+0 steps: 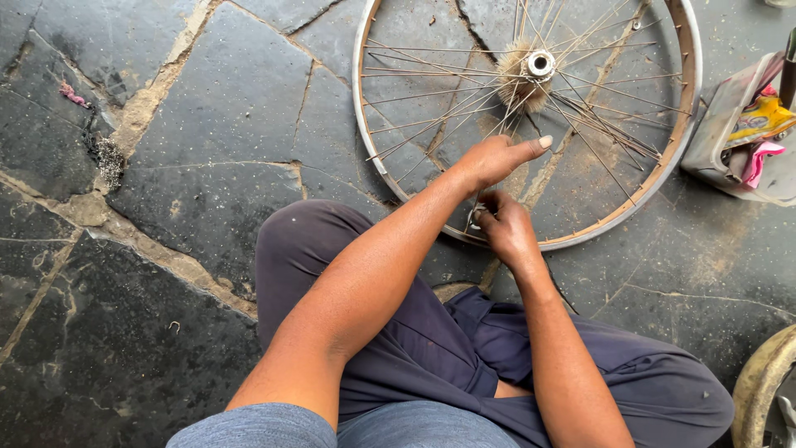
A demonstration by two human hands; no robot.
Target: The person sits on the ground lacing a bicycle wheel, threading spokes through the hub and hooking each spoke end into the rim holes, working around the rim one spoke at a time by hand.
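Observation:
A bare bicycle wheel lies flat on the stone floor, its metal rim (663,178) ringed with thin spokes (431,108) that meet at a hub (540,63) wrapped in tan bristles. My left hand (493,159) reaches across over the wheel's near side, fingers curled down around spokes, thumb pointing right. Just below it, my right hand (507,231) is closed on a small metal tool (474,217) at the near edge of the rim. My knees in dark trousers (390,332) sit right under both arms.
A grey bag with yellow and pink packets (750,133) lies to the right of the wheel. Part of a worn curved rim or tyre (759,382) shows at the bottom right. A pink scrap (73,94) and a clump of metal shavings (108,158) lie at the left.

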